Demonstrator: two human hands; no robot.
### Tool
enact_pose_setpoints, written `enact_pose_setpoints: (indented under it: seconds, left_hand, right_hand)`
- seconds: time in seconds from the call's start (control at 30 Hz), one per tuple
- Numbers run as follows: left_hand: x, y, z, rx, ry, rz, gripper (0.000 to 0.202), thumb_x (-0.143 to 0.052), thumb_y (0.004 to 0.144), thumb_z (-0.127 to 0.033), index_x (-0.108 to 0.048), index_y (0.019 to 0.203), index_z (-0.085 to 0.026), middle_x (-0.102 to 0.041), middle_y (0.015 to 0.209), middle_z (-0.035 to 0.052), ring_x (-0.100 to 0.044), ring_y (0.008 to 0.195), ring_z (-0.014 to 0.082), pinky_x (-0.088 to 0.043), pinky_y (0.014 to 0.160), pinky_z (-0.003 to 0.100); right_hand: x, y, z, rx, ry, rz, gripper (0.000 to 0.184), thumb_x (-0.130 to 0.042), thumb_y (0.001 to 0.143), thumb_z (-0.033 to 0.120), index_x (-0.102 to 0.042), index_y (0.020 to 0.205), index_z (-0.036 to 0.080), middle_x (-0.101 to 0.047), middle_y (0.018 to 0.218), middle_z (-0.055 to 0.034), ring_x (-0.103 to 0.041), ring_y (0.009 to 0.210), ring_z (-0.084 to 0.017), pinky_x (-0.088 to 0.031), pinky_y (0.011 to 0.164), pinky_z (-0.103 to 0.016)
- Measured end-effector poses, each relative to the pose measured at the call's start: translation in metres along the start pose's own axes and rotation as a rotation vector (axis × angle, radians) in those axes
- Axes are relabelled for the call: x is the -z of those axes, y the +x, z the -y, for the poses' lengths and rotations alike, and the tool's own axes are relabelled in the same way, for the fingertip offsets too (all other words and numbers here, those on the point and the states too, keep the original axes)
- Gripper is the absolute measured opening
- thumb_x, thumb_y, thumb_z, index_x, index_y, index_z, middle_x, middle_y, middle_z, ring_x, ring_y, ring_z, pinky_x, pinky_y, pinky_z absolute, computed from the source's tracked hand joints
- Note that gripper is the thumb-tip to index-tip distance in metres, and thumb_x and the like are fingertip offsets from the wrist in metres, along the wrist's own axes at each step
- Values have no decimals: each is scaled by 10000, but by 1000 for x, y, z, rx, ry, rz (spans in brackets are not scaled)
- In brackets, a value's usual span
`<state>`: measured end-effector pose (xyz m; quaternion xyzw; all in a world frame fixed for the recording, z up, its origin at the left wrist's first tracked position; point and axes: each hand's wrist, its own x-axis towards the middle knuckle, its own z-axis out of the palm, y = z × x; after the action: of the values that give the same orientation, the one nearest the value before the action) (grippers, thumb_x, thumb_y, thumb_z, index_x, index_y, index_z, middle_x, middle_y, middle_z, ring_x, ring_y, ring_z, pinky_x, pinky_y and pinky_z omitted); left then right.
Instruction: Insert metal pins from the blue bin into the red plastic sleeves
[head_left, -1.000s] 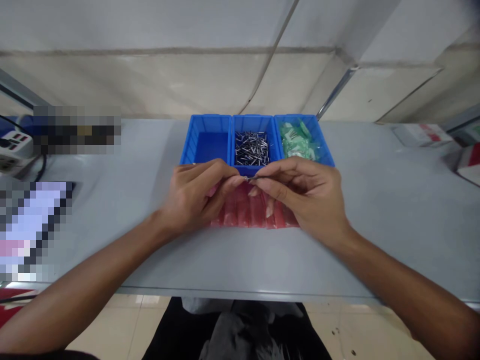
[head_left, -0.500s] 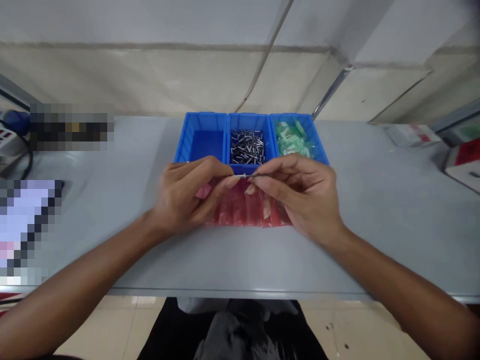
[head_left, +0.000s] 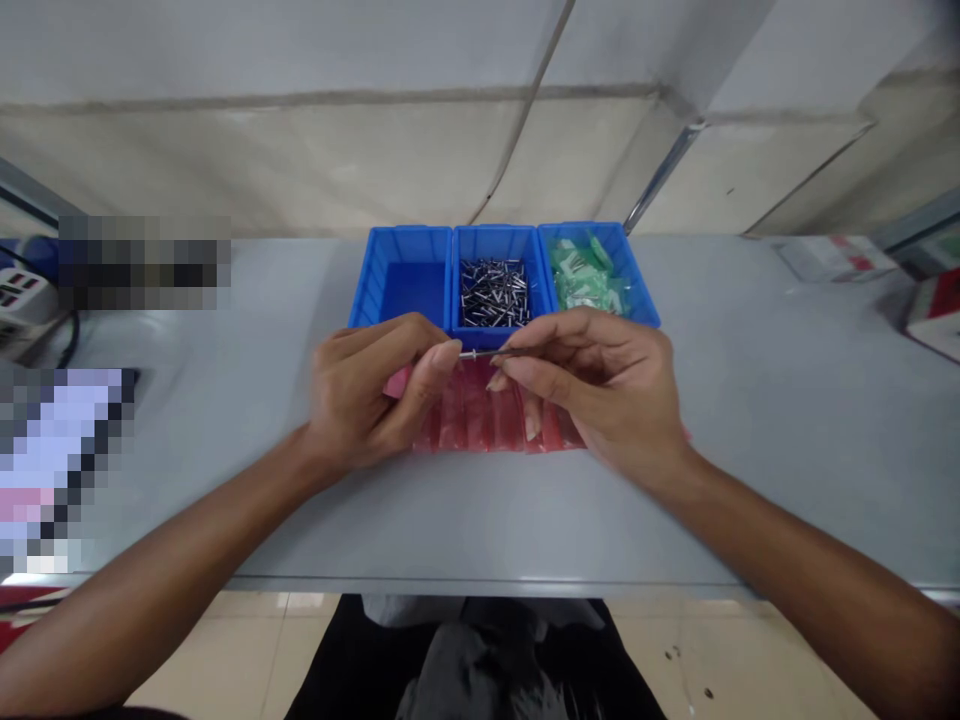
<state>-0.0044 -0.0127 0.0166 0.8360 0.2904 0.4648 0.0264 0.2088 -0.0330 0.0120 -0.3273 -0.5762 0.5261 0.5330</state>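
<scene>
My left hand (head_left: 371, 395) and my right hand (head_left: 600, 385) meet above a pile of red plastic bags (head_left: 487, 415) on the grey table (head_left: 750, 400). Both are pinched on one thin metal pin (head_left: 480, 353) that spans the gap between their fingertips. Just behind the hands stand three blue bins in a row: the left bin (head_left: 405, 280) looks bare inside, the middle bin (head_left: 491, 250) holds several metal pins, the right bin (head_left: 622, 270) holds green plastic parts.
A dark cable and a white device (head_left: 22, 300) lie at the far left. Boxes with red print (head_left: 930, 320) sit at the far right edge. A tiled wall rises behind the table; the front edge is near my lap.
The hands stay together over the red bags; my left fingers have drawn back a little, so more of the pin shows between the hands. The camera has shifted slightly.
</scene>
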Motion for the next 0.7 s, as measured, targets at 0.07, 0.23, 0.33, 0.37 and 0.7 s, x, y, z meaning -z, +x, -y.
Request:
enact_pose_setpoints:
  seconds: [0.07,0.23,0.33,0.37,0.7]
  left_hand:
    - [0,-1,0,10,-5,4,254,-513,1031,-190,-640,812,-173,-643,667,-2,-513,545,73,-378,502,251]
    - [0,-3,2,6,-121,55,267,-500,1048,-209,-631,820,-163,-695,744,26,-643,654,97,-442,553,259]
    - [-1,-3,2,54,-196,106,213,-572,1033,-252,-650,850,-174,-723,770,24,-677,678,113,-494,585,264]
    - [-1,-2,1,70,-199,121,184,-602,1022,-263,-658,868,-180,-729,774,16,-677,672,110,-501,585,260]
    - [10,4,21,249,-114,-188,51,-732,948,-280,-714,957,-233,-716,784,-30,-703,674,128,-572,585,313]
  right_hand:
    - [1,0,-1,3,-5,-8,110,-809,877,216,-752,970,231,-779,815,22,-663,478,-104,-599,445,-256]
    - [2,0,-2,5,-3,-26,103,-813,871,196,-758,955,218,-786,871,2,-656,504,-89,-570,443,-236]
    - [0,0,-2,9,-9,-17,88,-806,879,214,-738,934,220,-783,871,7,-655,506,-93,-569,442,-243]
    - [-1,0,-2,14,-21,-20,79,-801,884,216,-733,925,221,-780,864,9,-666,522,-99,-581,459,-248]
    - [14,6,0,463,-756,227,160,-684,944,107,-761,1063,182,-785,1025,-53,-734,926,-175,-634,837,-334]
